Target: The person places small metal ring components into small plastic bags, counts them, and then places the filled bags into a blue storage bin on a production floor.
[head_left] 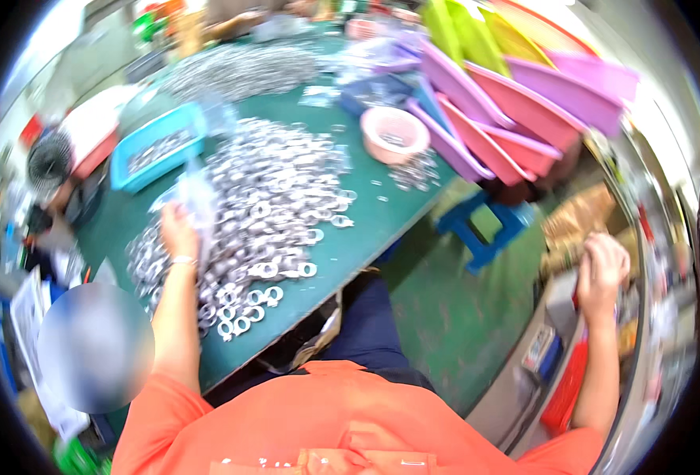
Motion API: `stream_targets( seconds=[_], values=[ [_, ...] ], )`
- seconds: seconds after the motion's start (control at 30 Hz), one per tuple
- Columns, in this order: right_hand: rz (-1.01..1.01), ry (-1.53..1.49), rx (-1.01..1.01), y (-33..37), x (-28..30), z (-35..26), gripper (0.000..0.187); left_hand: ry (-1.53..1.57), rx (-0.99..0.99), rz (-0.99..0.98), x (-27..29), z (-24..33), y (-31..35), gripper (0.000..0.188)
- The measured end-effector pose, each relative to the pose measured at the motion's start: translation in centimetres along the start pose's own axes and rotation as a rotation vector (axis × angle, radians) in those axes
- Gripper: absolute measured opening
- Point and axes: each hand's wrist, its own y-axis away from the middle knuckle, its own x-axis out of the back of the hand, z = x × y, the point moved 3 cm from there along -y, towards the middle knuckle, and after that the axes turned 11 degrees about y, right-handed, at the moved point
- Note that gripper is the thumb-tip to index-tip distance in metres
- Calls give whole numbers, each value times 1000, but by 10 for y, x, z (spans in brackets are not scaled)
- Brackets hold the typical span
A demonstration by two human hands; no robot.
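Nearest, the person is wearing an orange shirt (326,419). The right hand (603,265) is hovering out at the right side; its fingers are bending inward, but I cannot tell if they are holding something. The left hand (179,231) is pinching a bag (197,198), with the fingers closing around its lower part. This bag is looking clear, thin and blurred, and it is hanging over the left part of many grey rings (279,190), which are lying loose on the green table (366,222). Farther, a blue tray (156,172) is containing small grey pieces.
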Motion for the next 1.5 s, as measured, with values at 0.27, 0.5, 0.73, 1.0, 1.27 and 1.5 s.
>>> stream_targets(
  seconds=[0.27, 0.5, 0.73, 1.0, 1.27, 1.5],
  values=[
    [68, -448, 536, -184, -39, -197, 10, 541, 122, 3, -8, 119, 10, 12],
    [-272, -522, 351, -271, -166, -248, 12, 335, -336, -384, -69, 158, 54, 14],
    [-523, -556, 243, -331, -274, -302, 22, 330, -292, -433, -70, 152, 52, 19],
    [-721, -624, 193, -351, -381, -441, 43, 351, -220, -468, -67, 153, 50, 27],
    [-685, -599, 332, -342, -401, -464, 38, 333, -223, -470, -70, 150, 48, 27],
    [-581, -365, 228, -404, -388, -441, 33, 332, -221, -464, -72, 148, 48, 23]
  ],
)
